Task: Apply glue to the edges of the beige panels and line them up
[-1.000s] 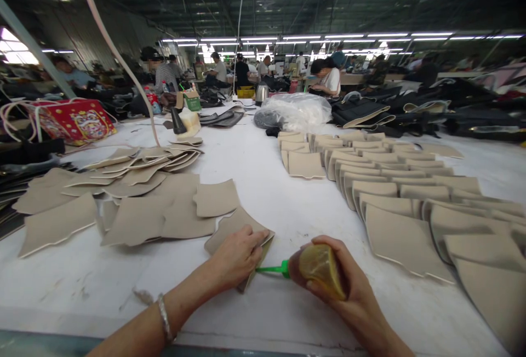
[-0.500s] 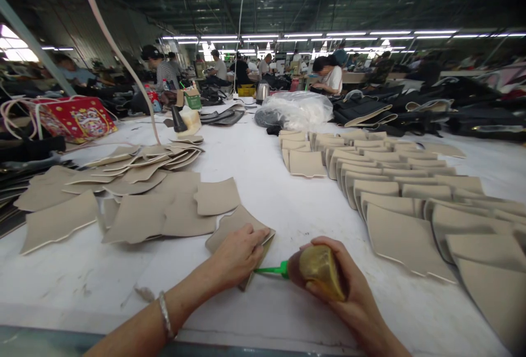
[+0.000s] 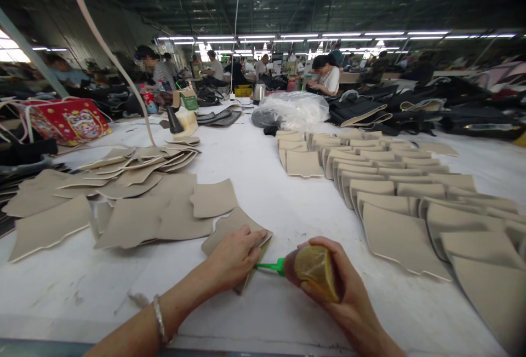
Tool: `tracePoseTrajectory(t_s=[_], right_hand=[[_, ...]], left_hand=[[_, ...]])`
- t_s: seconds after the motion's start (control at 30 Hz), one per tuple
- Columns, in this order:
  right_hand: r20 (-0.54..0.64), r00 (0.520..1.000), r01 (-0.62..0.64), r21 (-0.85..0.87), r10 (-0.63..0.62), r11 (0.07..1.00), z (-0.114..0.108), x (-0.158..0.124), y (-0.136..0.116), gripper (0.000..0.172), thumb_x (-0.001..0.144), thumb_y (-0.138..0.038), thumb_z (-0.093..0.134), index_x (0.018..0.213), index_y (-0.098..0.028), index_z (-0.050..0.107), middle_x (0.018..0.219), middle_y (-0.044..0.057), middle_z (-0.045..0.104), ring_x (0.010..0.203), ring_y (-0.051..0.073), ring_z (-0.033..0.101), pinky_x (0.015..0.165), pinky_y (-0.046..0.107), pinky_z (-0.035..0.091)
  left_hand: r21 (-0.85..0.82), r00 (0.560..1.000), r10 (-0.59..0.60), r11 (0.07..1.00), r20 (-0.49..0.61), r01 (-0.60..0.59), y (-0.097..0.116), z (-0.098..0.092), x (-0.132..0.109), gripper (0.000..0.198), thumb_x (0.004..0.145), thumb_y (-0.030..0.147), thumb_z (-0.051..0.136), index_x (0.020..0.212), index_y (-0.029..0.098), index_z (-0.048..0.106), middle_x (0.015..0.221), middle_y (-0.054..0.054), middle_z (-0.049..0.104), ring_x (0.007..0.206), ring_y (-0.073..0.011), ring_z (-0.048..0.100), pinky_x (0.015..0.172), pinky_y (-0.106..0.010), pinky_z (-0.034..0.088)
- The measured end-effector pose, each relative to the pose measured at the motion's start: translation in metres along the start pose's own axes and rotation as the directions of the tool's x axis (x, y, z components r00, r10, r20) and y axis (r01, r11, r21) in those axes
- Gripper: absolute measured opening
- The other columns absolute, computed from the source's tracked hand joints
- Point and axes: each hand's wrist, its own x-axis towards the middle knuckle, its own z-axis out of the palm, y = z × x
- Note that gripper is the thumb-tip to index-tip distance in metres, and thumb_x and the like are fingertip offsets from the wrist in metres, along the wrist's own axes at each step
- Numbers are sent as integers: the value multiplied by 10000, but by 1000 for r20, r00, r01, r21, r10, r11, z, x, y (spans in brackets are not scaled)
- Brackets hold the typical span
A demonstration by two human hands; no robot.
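My left hand (image 3: 235,255) is closed on a taupe panel (image 3: 230,226) near the front of the white table, its fingers pressed together on a folded-over edge. A bracelet circles that wrist. In my right hand (image 3: 345,280) lies a squeeze bottle (image 3: 313,270) of amber-brown liquid, tipped on its side with the fingers wrapped round it. The bottle's green nozzle (image 3: 271,266) points left, and its tip is at the panel's edge just beside my left fingers. Whether liquid is coming out cannot be made out.
Loose taupe panels (image 3: 131,220) lie in a pile on the left. Overlapping rows of panels (image 3: 402,236) cover the right side. Farther back are a clear plastic bag (image 3: 298,109), a black cone (image 3: 175,120) and a red bag (image 3: 68,121). Several people sit in the background.
The view has shifted slightly, so most things sit a little farther left. Both hands keep nearly the same pose, with the nozzle still at the panel's edge.
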Motion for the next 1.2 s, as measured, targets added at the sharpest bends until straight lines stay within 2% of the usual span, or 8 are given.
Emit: tracePoseTrajectory(t_s=[0.17, 0.33, 0.5, 0.67, 0.77, 1.03, 1.2], right_hand=[[90, 995, -49, 112, 39, 992, 6, -6, -2, 509, 763, -413, 685, 1180, -268, 432, 1067, 46, 601, 929, 249, 608, 812, 331, 475], [-4, 999, -43, -29, 43, 999, -5, 3, 2, 484, 783, -395, 682, 1183, -282, 434, 1085, 28, 558, 958, 225, 572, 848, 312, 450], [-66, 993, 87, -158, -98, 984, -15, 18, 4, 468, 788, -361, 694, 1176, -289, 442, 1121, 34, 540, 1023, 227, 544, 880, 319, 436], [-9, 977, 202, -257, -212, 945, -20, 20, 2, 478, 781, -297, 704, 1180, -305, 440, 1147, 40, 551, 1041, 231, 546, 903, 333, 436], [26, 978, 207, -258, -208, 944, -21, 16, 2, 506, 769, -281, 710, 1190, -304, 429, 1148, 50, 556, 1056, 248, 548, 892, 341, 452], [15, 976, 214, -295, -219, 931, -21, 14, 4, 529, 750, -210, 688, 1202, -305, 430, 1151, 53, 545, 1047, 253, 546, 896, 352, 450], [-17, 976, 202, -301, -217, 932, -21, 13, 3, 496, 774, -275, 691, 1195, -312, 432, 1152, 44, 551, 1043, 237, 549, 899, 330, 440]], left_hand=[[-10, 1000, -11, 1000, 18, 11, 1, -3, 0, 433, 896, 242, 330, 1297, 300, 482, 908, -28, 561, 854, -175, 582, 784, -267, 404], [-20, 1000, -8, 1000, 12, 8, 2, -3, 0, 436, 894, 238, 328, 1292, 315, 486, 914, -26, 563, 853, -178, 581, 792, -276, 405], [-10, 999, -31, 999, 33, 31, 1, -2, 3, 420, 897, 245, 334, 1274, 321, 502, 934, -31, 567, 870, -176, 579, 796, -270, 403], [-24, 1000, -7, 1000, 17, 7, 1, -2, 4, 432, 881, 219, 336, 1262, 323, 512, 906, -29, 560, 859, -175, 580, 778, -268, 404], [-34, 1000, -4, 999, 11, 4, 0, -1, 4, 424, 877, 216, 344, 1244, 327, 525, 891, -24, 556, 847, -173, 581, 772, -267, 403], [-50, 1000, -10, 999, 2, 10, 0, 0, 4, 423, 867, 212, 360, 1239, 314, 533, 904, -28, 564, 863, -178, 584, 787, -272, 407], [-59, 1000, 0, 998, -17, -1, 1, 1, 4, 435, 854, 204, 368, 1240, 318, 531, 900, -27, 566, 845, -182, 588, 766, -278, 412]])
